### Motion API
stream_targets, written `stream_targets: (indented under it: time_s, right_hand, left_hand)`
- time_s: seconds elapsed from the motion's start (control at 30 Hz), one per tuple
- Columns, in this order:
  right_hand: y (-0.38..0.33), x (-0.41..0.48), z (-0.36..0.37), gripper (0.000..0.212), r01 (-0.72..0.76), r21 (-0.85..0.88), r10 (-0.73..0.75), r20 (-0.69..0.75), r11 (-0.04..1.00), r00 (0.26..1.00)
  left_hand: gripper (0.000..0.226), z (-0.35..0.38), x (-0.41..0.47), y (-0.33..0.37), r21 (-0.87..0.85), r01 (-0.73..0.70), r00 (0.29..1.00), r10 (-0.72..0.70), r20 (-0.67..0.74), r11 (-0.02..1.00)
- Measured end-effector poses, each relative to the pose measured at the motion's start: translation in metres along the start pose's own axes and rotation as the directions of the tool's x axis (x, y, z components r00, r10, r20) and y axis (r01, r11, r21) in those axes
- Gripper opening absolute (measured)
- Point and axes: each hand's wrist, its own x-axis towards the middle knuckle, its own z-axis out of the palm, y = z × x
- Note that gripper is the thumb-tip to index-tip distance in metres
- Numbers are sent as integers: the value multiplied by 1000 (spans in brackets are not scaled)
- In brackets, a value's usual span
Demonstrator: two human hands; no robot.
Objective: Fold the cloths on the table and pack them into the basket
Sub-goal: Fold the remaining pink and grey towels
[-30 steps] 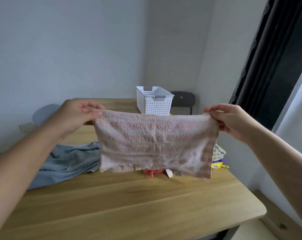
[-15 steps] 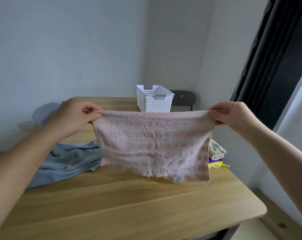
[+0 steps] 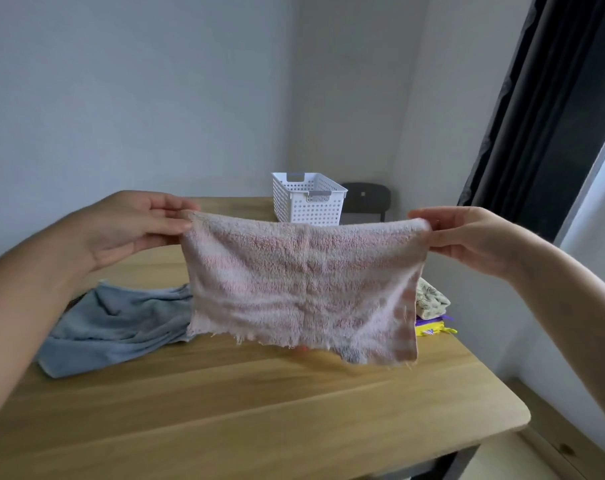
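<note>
The bare front of the wooden desk (image 3: 259, 410) lies nearest. Above it, the left hand (image 3: 131, 226) and right hand (image 3: 474, 237) each pinch a top corner of a pink towel (image 3: 304, 289), holding it taut in the air with its frayed lower edge hanging clear of the wood. This looks like the start of folding this towel. The next move likely calls for bringing the two corners together, or laying it flat to halve it evenly. Behind it a blue cloth (image 3: 114, 327) lies crumpled on the left. A patterned cloth (image 3: 430, 299) sits on a yellow and purple one (image 3: 432, 327) at the right edge. Farther back stands the white basket (image 3: 308, 199), its contents hidden, with a dark chair (image 3: 365, 199) beyond it.
</note>
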Motion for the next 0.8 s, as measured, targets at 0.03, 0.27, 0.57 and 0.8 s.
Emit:
stream_targets:
  time_s: [0.03, 0.27, 0.57, 0.8]
  right_hand:
    - [-1, -2, 1, 77, 2, -34, -2, 2, 999, 1000]
    - [-3, -10, 15, 36, 125, -618, -293, -179, 776, 939]
    - [-6, -6, 15, 8, 89, -463, -211, -220, 882, 952]
    - [-1, -6, 12, 10, 85, -386, -180, -218, 919, 959]
  left_hand:
    - [29, -1, -2, 0, 33, -2, 1000, 2, 12, 999]
    - [24, 9, -7, -7, 531, -152, 946, 278, -166, 833]
    - [19, 1, 0, -5, 258, -72, 972, 126, -200, 963]
    - [28, 1, -11, -4, 586, -149, 978, 207, -33, 797]
